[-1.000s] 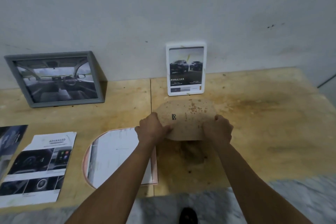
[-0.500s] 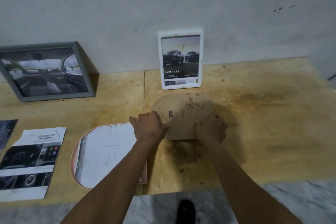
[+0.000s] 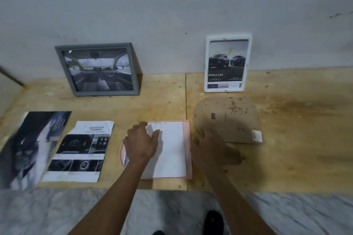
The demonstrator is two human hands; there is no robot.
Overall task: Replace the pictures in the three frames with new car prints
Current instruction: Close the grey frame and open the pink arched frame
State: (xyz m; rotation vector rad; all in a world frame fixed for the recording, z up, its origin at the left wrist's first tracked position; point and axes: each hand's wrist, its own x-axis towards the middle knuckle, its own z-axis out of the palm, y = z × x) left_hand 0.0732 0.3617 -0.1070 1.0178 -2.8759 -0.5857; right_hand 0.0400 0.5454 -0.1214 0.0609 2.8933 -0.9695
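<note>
— pink, that frame lying face down on the plywood table, arched end pointing to the person's left, straight end to the right. the white sheet lies in it, blank side up.

— and the hands?

— the left hand lies on the sheet's left part, fingers spread and fairly straight, gripping nothing; it looks to be pressing or feeling for an edge. the right hand is blurred at the near-left edge of the brown backing board. i can't tell whether it pinches the board or only touches it.

— so where does the board sit from the frame?

— just beside it, off to the right and a little further back, rounded end toward the wall, straight edge toward the person. its long axis runs crosswise to the frame's, so i'd guess it needs a quarter turn before it drops back in.

— which hand takes the sheet?

— the left, i'd say. it's already on it, and the sheet's free long edge faces right, toward the board.

— the new prints?

— well left of the frame: a car print headed "advanced", and a darker print beyond it. the left hand is nearer both.

— the other frames?

— the grey frame and the white frame lean on the wall, each holding a car picture.
</note>
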